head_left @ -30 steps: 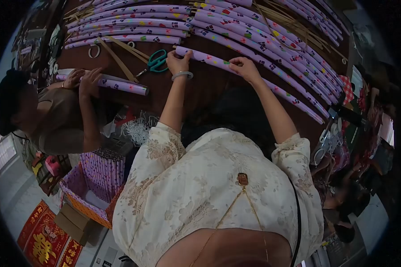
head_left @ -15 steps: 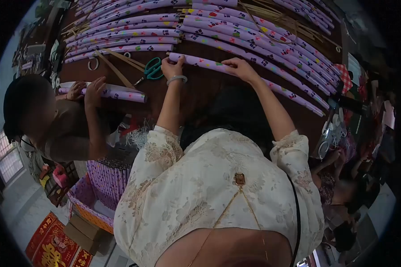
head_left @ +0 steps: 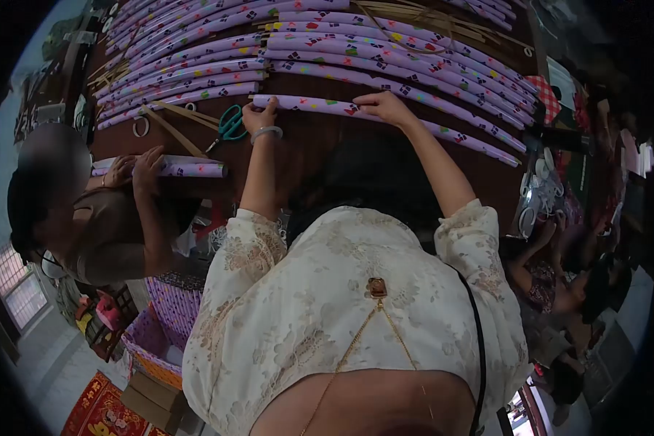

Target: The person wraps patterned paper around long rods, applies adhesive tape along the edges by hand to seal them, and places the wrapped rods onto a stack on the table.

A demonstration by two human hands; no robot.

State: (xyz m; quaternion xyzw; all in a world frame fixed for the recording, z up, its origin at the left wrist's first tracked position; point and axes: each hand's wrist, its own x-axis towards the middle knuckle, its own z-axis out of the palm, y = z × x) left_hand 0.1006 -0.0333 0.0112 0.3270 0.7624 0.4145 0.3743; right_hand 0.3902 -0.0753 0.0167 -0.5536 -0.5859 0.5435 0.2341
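Observation:
A long purple patterned roll point(head_left: 312, 105) lies across the table in front of me, with a thin stick end showing at its left tip. My left hand point(head_left: 259, 120), a pale bangle on its wrist, grips the roll near that left end between thumb and fingers. Farther right along the same roll, my right hand point(head_left: 389, 109) is closed on it with thumb and fingertips. Teal-handled scissors point(head_left: 230, 125) lie just left of my left hand. Beyond my hands, rows of similar purple rolls point(head_left: 385, 76) lie side by side.
At the left, a co-worker's hands point(head_left: 142, 166) rest on another purple roll point(head_left: 196, 167). Flat wooden strips point(head_left: 171, 131) and a white tape ring point(head_left: 141, 126) lie near the scissors. A dark object point(head_left: 559, 138) stands at the table's right edge. Below left is a purple-lined basket point(head_left: 149, 349).
The whole view has shifted, so the table's things appear farther left. My right hand is slightly farther from my left along the roll. Both hands stay on it.

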